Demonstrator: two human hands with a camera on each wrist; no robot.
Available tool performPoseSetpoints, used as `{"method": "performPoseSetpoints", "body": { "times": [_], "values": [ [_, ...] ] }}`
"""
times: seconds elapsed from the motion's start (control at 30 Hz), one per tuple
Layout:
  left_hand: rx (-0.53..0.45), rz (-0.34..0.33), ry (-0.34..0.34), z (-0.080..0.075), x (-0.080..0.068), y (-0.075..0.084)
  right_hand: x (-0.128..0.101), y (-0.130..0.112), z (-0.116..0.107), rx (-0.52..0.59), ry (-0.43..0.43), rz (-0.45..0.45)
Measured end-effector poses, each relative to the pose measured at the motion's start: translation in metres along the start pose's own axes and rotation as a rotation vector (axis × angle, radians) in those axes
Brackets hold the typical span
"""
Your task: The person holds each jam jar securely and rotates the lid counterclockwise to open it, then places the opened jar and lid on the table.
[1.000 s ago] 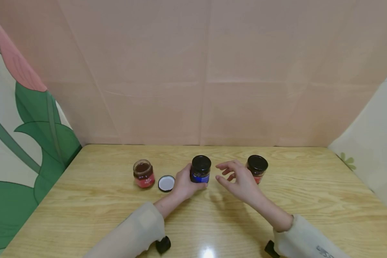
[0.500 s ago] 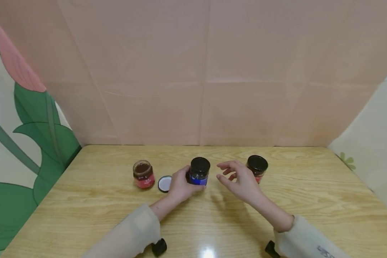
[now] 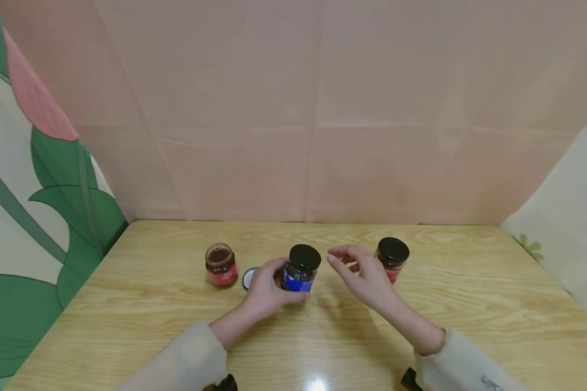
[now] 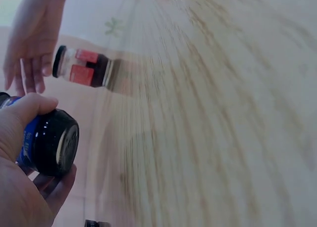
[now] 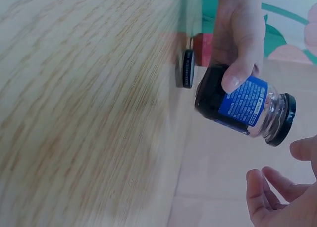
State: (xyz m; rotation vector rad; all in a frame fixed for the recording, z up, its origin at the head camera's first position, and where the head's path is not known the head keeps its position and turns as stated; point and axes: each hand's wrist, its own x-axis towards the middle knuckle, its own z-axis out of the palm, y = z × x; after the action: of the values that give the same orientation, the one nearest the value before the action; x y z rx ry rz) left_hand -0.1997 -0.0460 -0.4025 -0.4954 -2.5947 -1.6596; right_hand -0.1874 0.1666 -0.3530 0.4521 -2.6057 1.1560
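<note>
My left hand [image 3: 266, 291] grips a glass jar [image 3: 299, 276] with a blue label, dark contents and a black lid [image 3: 305, 256]. In the right wrist view the thumb presses on the label of this jar [image 5: 242, 103], which is held clear of the table and tilted. To its right my right hand [image 3: 364, 274] is raised with bent fingers apart from the lid, holding nothing. Behind that hand a red-labelled jar [image 3: 393, 258] with a black lid stands upright, partly hidden by it in the head view.
An uncovered red-labelled jar [image 3: 221, 266] with dark contents stands on the left of the wooden table [image 3: 151, 304]. Beside it a lid [image 3: 248, 278] lies white side up, partly covered by my left hand. A pinkish cloth [image 3: 235, 108] hangs behind the table's far edge.
My left hand has lifted the blue-labelled jar and brought it nearer to me, tilting it a little. My right hand stays almost in place, its thumb and fingers slightly closer together.
</note>
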Motion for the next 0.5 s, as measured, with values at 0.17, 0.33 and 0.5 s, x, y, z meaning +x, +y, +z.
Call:
{"method": "performPoseSetpoints", "body": {
  "times": [0.17,0.33,0.5],
  "values": [
    [-0.007,-0.002,-0.026,-0.003,-0.0037,0.0019,-0.0005,-0.0029,-0.0005,0.007,-0.01,0.025],
    [-0.033,-0.03,-0.056,-0.0044,-0.0068,0.0046,-0.0007,-0.0064,-0.0008,0.048,-0.043,0.07],
    [-0.079,-0.048,-0.093,-0.0055,-0.0091,0.0071,0.0002,-0.0086,0.0003,0.102,-0.086,0.107]
  ]
}}
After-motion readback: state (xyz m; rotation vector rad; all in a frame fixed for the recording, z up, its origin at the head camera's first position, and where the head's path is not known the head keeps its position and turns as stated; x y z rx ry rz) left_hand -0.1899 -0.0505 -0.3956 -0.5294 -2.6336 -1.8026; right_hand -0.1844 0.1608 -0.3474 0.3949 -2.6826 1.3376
